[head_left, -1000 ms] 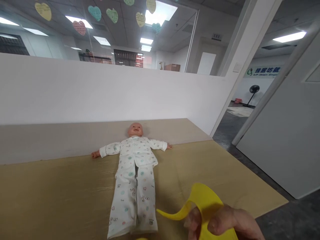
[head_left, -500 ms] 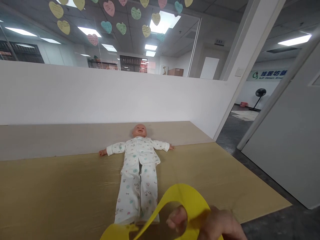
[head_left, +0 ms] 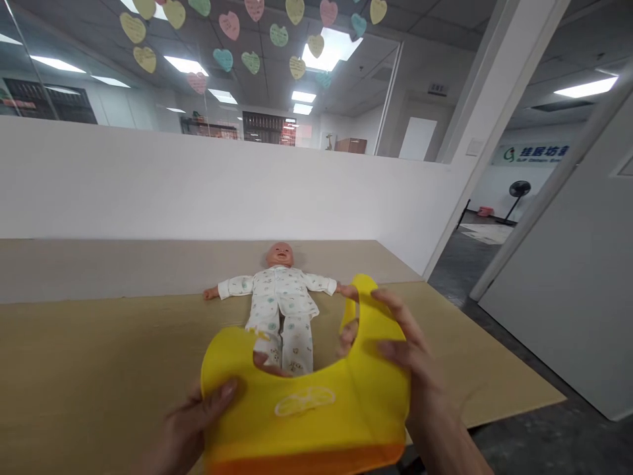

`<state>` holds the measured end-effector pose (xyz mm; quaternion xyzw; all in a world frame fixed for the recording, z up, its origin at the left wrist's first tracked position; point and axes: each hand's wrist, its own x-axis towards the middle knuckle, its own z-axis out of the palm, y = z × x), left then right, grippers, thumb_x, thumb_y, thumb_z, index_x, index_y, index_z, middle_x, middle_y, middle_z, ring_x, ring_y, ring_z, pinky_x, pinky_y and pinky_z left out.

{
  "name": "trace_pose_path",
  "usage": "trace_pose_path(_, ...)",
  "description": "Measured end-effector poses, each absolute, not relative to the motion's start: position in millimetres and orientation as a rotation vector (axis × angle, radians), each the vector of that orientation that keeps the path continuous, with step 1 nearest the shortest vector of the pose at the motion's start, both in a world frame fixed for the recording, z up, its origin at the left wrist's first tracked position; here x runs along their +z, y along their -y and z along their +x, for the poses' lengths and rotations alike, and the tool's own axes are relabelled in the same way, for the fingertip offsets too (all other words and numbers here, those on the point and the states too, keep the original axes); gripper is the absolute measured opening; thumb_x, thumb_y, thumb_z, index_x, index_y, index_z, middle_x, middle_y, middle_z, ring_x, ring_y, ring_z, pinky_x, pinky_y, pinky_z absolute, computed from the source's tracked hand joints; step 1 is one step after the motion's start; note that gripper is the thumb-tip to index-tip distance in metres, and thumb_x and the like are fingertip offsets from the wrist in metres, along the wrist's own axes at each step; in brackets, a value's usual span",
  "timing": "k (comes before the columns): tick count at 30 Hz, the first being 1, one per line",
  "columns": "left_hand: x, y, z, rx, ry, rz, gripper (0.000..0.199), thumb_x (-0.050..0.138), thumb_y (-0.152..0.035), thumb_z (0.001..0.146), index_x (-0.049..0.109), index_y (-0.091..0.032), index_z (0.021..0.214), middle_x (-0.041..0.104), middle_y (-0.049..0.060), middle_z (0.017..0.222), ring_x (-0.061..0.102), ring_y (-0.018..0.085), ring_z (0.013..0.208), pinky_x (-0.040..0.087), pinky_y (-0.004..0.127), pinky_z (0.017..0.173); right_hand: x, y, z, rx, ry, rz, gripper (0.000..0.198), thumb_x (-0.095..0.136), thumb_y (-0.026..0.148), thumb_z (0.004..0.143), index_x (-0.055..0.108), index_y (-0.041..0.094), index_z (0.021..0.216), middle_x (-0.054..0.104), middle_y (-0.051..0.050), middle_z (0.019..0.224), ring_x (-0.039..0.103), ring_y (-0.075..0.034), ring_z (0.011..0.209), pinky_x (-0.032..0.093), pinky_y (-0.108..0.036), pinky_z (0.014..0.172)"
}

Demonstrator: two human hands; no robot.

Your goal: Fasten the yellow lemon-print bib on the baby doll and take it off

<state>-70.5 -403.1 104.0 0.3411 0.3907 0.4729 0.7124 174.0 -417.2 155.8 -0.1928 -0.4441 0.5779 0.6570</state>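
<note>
Head view: 2 hands hold up 1 yellow bib point(head_left: 306, 429) close to the camera, over the near part of the table point(head_left: 113, 363). The left hand point(head_left: 190, 422) is a bit blurry and bent around its side of the bib, thumb in front and fingers behind. Some fingers show through the neck hole. The right hand point(head_left: 420, 359) grips the other side near the tall strap, with its fingers curled and a little apart. The bib has 1 white drawing and 1 orange band at the bottom.

Past it, 1 doll point(head_left: 281, 290) lies on its back, head near the table's far edge. Its 2 arms stick out, and the bib hides the ends of its 2 legs. Its white clothes have little pictures.

Past the table's right edge is 1 pale door point(head_left: 558, 284). Along the far edge is 1 white wall point(head_left: 198, 191), with at least 16 paper hearts point(head_left: 278, 35) up on the glass. Farthest off stands 1 black fan point(head_left: 519, 189).
</note>
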Motion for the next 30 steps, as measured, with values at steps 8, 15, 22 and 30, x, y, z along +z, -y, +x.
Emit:
trace_pose_path(8, 136, 327, -68, 0.938, -0.678, 1.088, 0.029, 0.075, -0.031, 0.064, 0.076, -0.015, 0.088, 0.072, 0.011, 0.105, 0.065, 0.031, 0.099, 0.054, 0.033, 0.082, 177, 342, 171, 1.222, 0.886, -0.488, 0.021, 0.065, 0.016, 0.067, 0.067, 0.023, 0.086, 0.067, -0.002, 0.101, 0.065, -0.017, 0.087, 0.057, -0.032, 0.076)
trace_pose_path(15, 143, 258, -56, 1.032, -0.728, 1.243, 0.033, 0.077, -0.04, 0.061, 0.076, -0.014, 0.081, 0.074, 0.011, 0.091, 0.066, 0.028, 0.087, 0.053, 0.033, 0.076, 186, 280, 166, 1.136, 0.814, -0.545, 0.026, 0.07, 0.017, 0.068, 0.064, 0.023, 0.092, 0.069, 0.001, 0.088, 0.063, -0.01, 0.067, 0.055, -0.025, 0.063)
trace_pose_path(22, 142, 178, -46, 1.098, -0.905, 1.332, 0.031, 0.07, -0.042, 0.07, 0.073, -0.013, 0.081, 0.072, 0.009, 0.086, 0.064, 0.02, 0.079, 0.049, 0.025, 0.067, 178, 201, 166, 1.078, 0.884, -0.618, 0.029, 0.069, 0.014, 0.062, 0.065, 0.021, 0.09, 0.068, -0.003, 0.108, 0.068, -0.015, 0.079, 0.057, -0.03, 0.073)
trace_pose_path(30, 104, 72, -44, 1.053, -1.056, 1.278, 0.021, 0.069, -0.035, 0.065, 0.064, -0.015, 0.068, 0.063, 0.0, 0.059, 0.056, 0.013, 0.053, 0.041, 0.023, 0.052, 133, 102, 165, 1.135, 0.803, -0.777, 0.031, 0.059, 0.009, 0.058, 0.062, 0.018, 0.088, 0.064, -0.005, 0.108, 0.068, -0.017, 0.08, 0.058, -0.032, 0.075)
